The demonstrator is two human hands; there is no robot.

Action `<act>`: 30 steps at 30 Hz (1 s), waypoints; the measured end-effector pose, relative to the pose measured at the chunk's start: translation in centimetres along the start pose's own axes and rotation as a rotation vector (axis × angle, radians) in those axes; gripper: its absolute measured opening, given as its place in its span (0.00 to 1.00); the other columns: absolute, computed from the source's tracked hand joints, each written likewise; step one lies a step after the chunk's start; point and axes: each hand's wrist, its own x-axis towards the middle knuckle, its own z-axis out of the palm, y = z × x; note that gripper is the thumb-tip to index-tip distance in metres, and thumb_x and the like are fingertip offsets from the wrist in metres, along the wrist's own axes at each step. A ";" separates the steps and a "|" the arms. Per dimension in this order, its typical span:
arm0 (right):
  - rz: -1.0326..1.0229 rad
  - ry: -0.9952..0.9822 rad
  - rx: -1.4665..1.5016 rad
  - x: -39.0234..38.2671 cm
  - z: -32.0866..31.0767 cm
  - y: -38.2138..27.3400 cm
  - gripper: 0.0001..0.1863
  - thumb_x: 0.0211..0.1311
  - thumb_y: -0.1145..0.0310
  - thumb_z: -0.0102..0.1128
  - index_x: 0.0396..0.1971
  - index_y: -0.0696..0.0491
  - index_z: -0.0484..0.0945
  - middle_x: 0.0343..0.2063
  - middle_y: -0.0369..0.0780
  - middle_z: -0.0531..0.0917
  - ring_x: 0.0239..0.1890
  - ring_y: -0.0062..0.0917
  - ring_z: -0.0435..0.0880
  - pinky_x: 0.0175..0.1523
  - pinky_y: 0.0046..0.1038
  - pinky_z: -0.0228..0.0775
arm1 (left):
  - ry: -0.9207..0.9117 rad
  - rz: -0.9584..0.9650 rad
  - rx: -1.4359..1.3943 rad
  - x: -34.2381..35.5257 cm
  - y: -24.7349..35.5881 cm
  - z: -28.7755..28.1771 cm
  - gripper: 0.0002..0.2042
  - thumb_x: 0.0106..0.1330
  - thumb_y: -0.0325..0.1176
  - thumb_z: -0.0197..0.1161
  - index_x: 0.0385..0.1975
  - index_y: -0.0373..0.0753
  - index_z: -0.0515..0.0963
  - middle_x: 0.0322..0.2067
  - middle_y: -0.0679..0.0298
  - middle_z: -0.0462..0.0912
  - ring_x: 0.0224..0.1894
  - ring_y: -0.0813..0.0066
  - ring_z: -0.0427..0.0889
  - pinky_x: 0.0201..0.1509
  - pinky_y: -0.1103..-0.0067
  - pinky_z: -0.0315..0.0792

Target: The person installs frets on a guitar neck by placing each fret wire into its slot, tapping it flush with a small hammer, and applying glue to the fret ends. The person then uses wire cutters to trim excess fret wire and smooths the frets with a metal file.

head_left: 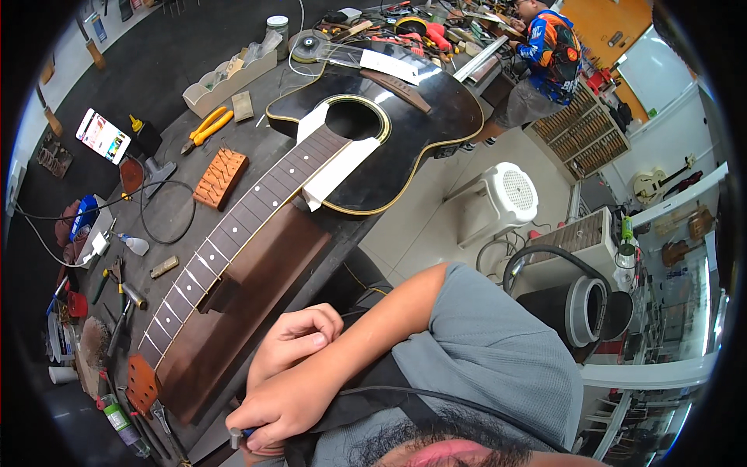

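From where I stand, the right grip point(272, 411) is closed round a small metal-ended tool point(236, 439) with a touch of blue on it. The left grip point(294, 336) sits just above it, fingers curled loosely; I cannot tell whether anything is inside. The black guitar point(405, 148) lies on the desk point(255, 149), its body above and to the right of both grips, its headstock point(142, 385) to the left of the right one.

A careless swing of the right grip could knock that metal end against the headstock or scratch the neck. The guitar's near side seems to reach past the desk's edge, so a bump from the elbow might shift it. The white covering point(342, 175) by the soundhole could tear or lift if a sleeve catches it.

The arms are crossed, and the right forearm point(373, 335) bars the left grip's way. A black cord point(436, 393) running across the chest, right of the right grip, might snag. Beyond the neck from the grips lie a drilled wooden block point(220, 177), orange-handled pliers point(207, 128) and a looped cable point(142, 210); a green bottle point(120, 424) stands past the headstock.
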 end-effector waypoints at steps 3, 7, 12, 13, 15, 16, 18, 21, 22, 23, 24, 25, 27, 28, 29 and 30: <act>0.046 -0.011 0.046 -0.6 0.1 0.8 0.12 0.84 0.66 0.57 0.48 0.62 0.81 0.43 0.45 0.90 0.48 0.34 0.89 0.56 0.35 0.80 | 0.022 -0.084 0.002 0.6 0.0 0.8 0.15 0.79 0.40 0.64 0.38 0.33 0.76 0.43 0.63 0.77 0.44 0.76 0.75 0.51 0.76 0.69; 0.145 -0.108 0.161 -0.9 0.0 0.6 0.13 0.84 0.66 0.56 0.52 0.62 0.80 0.48 0.45 0.89 0.54 0.32 0.87 0.60 0.34 0.78 | 0.094 -0.055 0.013 2.1 -0.1 3.3 0.15 0.78 0.42 0.65 0.41 0.33 0.77 0.43 0.63 0.77 0.46 0.75 0.76 0.53 0.76 0.70; 0.164 -0.103 0.102 -2.9 0.1 0.7 0.14 0.85 0.65 0.55 0.54 0.62 0.79 0.50 0.45 0.89 0.56 0.33 0.87 0.63 0.34 0.76 | -0.152 -0.097 -0.019 -1.4 -0.4 -1.1 0.11 0.78 0.35 0.64 0.43 0.31 0.77 0.47 0.62 0.77 0.49 0.75 0.76 0.56 0.78 0.70; 0.143 -0.097 0.112 -2.8 0.2 1.2 0.15 0.85 0.65 0.55 0.54 0.62 0.79 0.50 0.46 0.89 0.56 0.34 0.87 0.63 0.34 0.76 | -0.101 -0.137 -0.003 -1.1 -0.6 -0.9 0.12 0.77 0.35 0.66 0.40 0.31 0.78 0.44 0.62 0.78 0.46 0.76 0.76 0.54 0.77 0.71; 0.101 -0.082 0.129 -2.2 0.6 2.3 0.16 0.86 0.63 0.54 0.55 0.63 0.78 0.49 0.47 0.89 0.56 0.35 0.87 0.63 0.35 0.76 | 0.091 -0.109 -0.021 0.6 0.0 2.5 0.14 0.76 0.39 0.66 0.41 0.31 0.78 0.46 0.61 0.78 0.49 0.72 0.77 0.57 0.75 0.70; 0.099 -0.090 0.117 -2.1 0.7 2.3 0.17 0.86 0.62 0.54 0.54 0.63 0.78 0.49 0.47 0.89 0.55 0.35 0.87 0.62 0.36 0.76 | 0.188 -0.093 -0.027 1.5 0.4 4.3 0.15 0.75 0.41 0.66 0.41 0.32 0.78 0.47 0.60 0.78 0.51 0.71 0.77 0.59 0.73 0.70; 0.097 -0.109 0.092 -2.1 0.9 2.0 0.18 0.87 0.60 0.53 0.53 0.63 0.78 0.48 0.48 0.89 0.53 0.37 0.87 0.61 0.37 0.76 | 0.227 -0.102 -0.080 1.4 -0.1 4.9 0.15 0.74 0.41 0.68 0.39 0.32 0.78 0.44 0.60 0.79 0.49 0.71 0.76 0.57 0.74 0.70; 0.111 -0.098 -0.043 -2.8 1.3 2.6 0.19 0.87 0.59 0.52 0.51 0.63 0.77 0.45 0.49 0.88 0.51 0.39 0.87 0.59 0.38 0.76 | 0.177 -0.107 0.019 -0.7 0.0 3.4 0.15 0.74 0.41 0.69 0.37 0.33 0.77 0.42 0.60 0.79 0.46 0.73 0.76 0.54 0.74 0.70; 0.117 -0.108 -0.044 -3.0 1.2 2.7 0.19 0.87 0.59 0.52 0.51 0.63 0.77 0.45 0.50 0.88 0.51 0.39 0.87 0.59 0.38 0.75 | 0.166 -0.142 0.012 -1.3 -0.2 2.8 0.16 0.74 0.41 0.69 0.37 0.33 0.77 0.41 0.60 0.79 0.45 0.73 0.76 0.54 0.74 0.70; 0.124 -0.119 -0.045 -3.0 1.1 2.9 0.19 0.87 0.59 0.52 0.51 0.63 0.77 0.44 0.50 0.88 0.50 0.40 0.87 0.58 0.38 0.75 | 0.156 -0.177 0.006 -1.8 -0.6 2.1 0.16 0.73 0.41 0.69 0.37 0.33 0.77 0.41 0.60 0.79 0.45 0.73 0.76 0.53 0.74 0.70; 0.127 -0.138 -0.045 -2.8 1.1 3.1 0.18 0.86 0.59 0.53 0.51 0.63 0.77 0.44 0.50 0.88 0.50 0.40 0.87 0.57 0.39 0.75 | 0.154 -0.208 0.000 -2.1 -0.9 1.9 0.16 0.73 0.41 0.70 0.37 0.33 0.77 0.41 0.60 0.79 0.45 0.73 0.76 0.53 0.74 0.70; 0.090 -0.138 0.004 -2.5 1.4 3.5 0.18 0.86 0.59 0.53 0.51 0.63 0.77 0.44 0.51 0.88 0.50 0.40 0.87 0.57 0.39 0.75 | 0.246 -0.157 -0.075 -1.6 -0.1 3.5 0.15 0.72 0.40 0.70 0.39 0.32 0.77 0.42 0.60 0.80 0.45 0.73 0.77 0.53 0.75 0.71; 0.017 -0.135 0.097 -1.9 2.3 4.2 0.19 0.86 0.59 0.53 0.51 0.63 0.77 0.44 0.51 0.88 0.51 0.41 0.87 0.57 0.38 0.76 | 0.332 -0.092 -0.101 0.4 0.6 6.2 0.14 0.72 0.38 0.69 0.40 0.31 0.78 0.42 0.60 0.81 0.45 0.74 0.78 0.52 0.75 0.71; 0.034 -0.139 0.080 -2.1 2.4 4.2 0.19 0.86 0.59 0.53 0.51 0.63 0.77 0.45 0.51 0.88 0.51 0.41 0.87 0.58 0.38 0.76 | 0.373 -0.059 -0.114 0.9 0.7 6.7 0.13 0.72 0.37 0.69 0.40 0.31 0.79 0.42 0.60 0.81 0.45 0.74 0.78 0.52 0.75 0.71; 0.050 -0.142 0.063 -2.3 2.5 4.1 0.19 0.86 0.58 0.53 0.50 0.63 0.77 0.45 0.51 0.88 0.51 0.40 0.87 0.58 0.38 0.76 | 0.303 -0.052 -0.074 0.0 -0.4 5.4 0.13 0.71 0.35 0.68 0.42 0.30 0.79 0.44 0.59 0.81 0.46 0.73 0.78 0.52 0.75 0.71; 0.062 -0.147 0.046 -2.5 2.5 4.0 0.19 0.86 0.58 0.53 0.50 0.63 0.78 0.45 0.51 0.88 0.51 0.40 0.87 0.58 0.38 0.76 | 0.246 -0.078 -0.015 -1.0 -0.5 4.1 0.13 0.72 0.36 0.68 0.42 0.31 0.79 0.44 0.59 0.81 0.47 0.73 0.78 0.52 0.75 0.71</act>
